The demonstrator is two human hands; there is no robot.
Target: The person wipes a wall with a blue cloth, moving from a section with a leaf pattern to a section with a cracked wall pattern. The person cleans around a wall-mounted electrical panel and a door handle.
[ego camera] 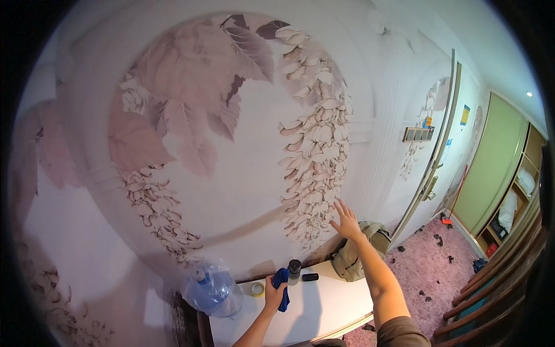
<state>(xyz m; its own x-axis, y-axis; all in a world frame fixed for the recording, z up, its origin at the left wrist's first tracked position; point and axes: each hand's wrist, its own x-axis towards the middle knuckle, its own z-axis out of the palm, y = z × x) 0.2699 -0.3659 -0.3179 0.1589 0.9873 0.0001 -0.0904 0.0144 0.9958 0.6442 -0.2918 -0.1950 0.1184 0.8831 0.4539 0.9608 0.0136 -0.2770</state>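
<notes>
My left hand (274,293) grips a folded dark blue cloth (282,289) above a white tabletop (299,319). My right hand (345,221) is raised in front of the flower-patterned wall covering (314,191), fingers spread and holding nothing; whether it touches the wall I cannot tell. Just beyond the cloth stands a dark-lidded bottle (294,272), with a small black object (310,277) lying to its right. A roll of yellowish tape (257,289) lies left of my left hand. Below my right hand, an olive-green backpack (353,260) leans at the wall.
A large plastic water jug (212,288), loosely wrapped in clear film, stands at the table's left end. At right are an open door (433,160), a pink shaggy carpet (429,277) with dark shoes or scraps on it, wooden slats (490,299) and a green-doored wardrobe (490,160).
</notes>
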